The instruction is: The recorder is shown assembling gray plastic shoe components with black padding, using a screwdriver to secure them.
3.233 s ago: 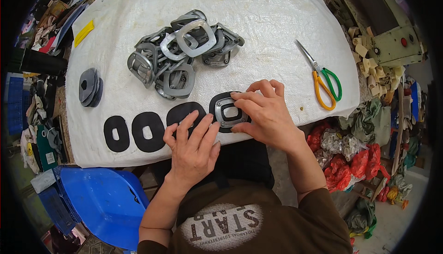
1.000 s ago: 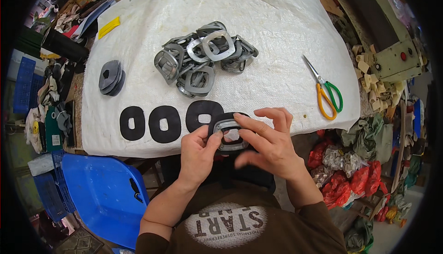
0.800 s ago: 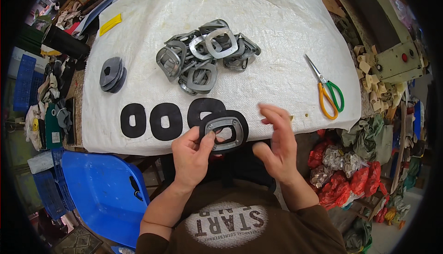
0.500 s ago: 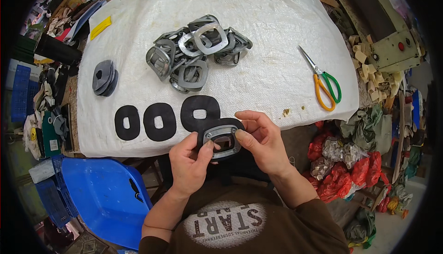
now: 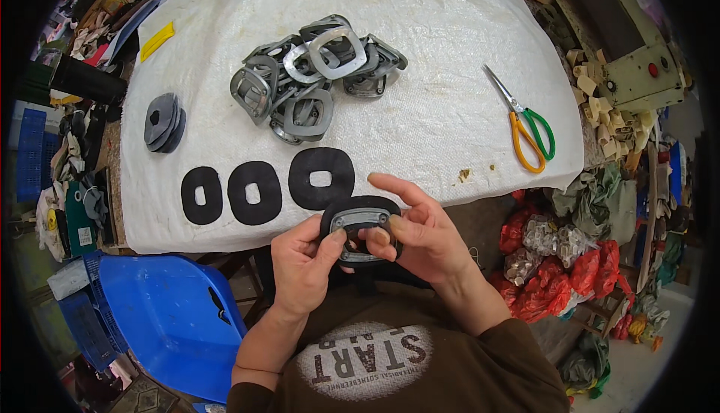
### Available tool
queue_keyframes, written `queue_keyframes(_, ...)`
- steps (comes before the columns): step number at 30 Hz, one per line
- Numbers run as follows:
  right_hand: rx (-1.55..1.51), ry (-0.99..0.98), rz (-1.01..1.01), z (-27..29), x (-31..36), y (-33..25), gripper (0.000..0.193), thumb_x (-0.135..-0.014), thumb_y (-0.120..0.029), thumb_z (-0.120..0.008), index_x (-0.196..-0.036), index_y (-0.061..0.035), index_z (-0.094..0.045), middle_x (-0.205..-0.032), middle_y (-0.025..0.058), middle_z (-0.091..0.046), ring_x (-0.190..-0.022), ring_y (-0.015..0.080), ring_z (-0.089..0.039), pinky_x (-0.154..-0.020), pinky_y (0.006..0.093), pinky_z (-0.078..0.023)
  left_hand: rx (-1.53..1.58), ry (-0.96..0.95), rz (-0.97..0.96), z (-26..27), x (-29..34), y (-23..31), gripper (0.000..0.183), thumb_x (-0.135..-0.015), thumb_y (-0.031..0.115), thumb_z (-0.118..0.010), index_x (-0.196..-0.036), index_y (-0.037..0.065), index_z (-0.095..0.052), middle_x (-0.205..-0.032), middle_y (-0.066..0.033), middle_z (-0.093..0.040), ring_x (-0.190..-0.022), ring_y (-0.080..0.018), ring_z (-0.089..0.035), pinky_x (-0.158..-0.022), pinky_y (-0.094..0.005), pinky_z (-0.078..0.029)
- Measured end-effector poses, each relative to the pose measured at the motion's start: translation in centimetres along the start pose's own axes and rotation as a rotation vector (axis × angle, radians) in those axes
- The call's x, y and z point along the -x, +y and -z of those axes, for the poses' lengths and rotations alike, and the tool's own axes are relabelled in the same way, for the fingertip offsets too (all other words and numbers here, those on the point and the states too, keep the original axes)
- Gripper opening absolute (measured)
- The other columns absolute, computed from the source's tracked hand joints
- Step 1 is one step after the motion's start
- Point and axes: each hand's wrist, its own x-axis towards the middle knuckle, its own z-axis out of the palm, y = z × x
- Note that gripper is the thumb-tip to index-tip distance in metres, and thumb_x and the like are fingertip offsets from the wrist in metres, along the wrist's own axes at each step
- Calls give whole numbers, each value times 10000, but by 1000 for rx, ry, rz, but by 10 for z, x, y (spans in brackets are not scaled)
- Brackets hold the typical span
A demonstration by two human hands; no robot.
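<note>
Metal frame (image 5: pixel 361 217)—clamped in left fingers (image 5: pixel 328 251) and right fingers (image 5: pixel 408 231), one right fingertip (image 5: pixel 380 239) inside its opening.

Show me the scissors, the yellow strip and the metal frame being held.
Scissors (image 5: pixel 517 108), head view: where blades meet handles.
Yellow strip (image 5: pixel 157 42), head view: its middle.
Held metal frame (image 5: pixel 361 216), head view: upper bar.

My table's draped in a white woven plastic sheet (image 5: pixel 442 106). Messy heap of grey metal rounded-square frames (image 5: pixel 341 74) near the middle, three flat black rings with squarish holes (image 5: pixel 238 196) lined up along my edge. Off left, a stack of flat grey rounded pieces (image 5: pixel 166 124), then a bright yellow strip (image 5: pixel 157 42) farther up. Steel scissors with one orange and one green handle (image 5: pixel 516 107) lie on the right.
</note>
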Motion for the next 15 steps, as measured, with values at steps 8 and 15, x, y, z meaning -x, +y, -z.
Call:
queue_keyframes(8,-24,143,-30,-12,1,-5,704,-849,-454,-530,-1357,-49,-259,-741,120,-543,-582,141,-453,-599,261,-374,-13,-29,62,-3,2,1,153,-872,65,-528,-939,-59,-586,-780,-50,-594,-626,-72,-546,-507,-192,-461)
queue_keyframes(15,-66,-41,-141,8,5,6,543,-891,-440,-474,-1231,-19,-436,-556,-1,-372,-453,77,-310,-468,206,-286,-24,-52,129,-9,10,-4,135,-869,60,-529,-920,-51,-586,-766,-40,-588,-612,-58,-532,-511,-182,-455)
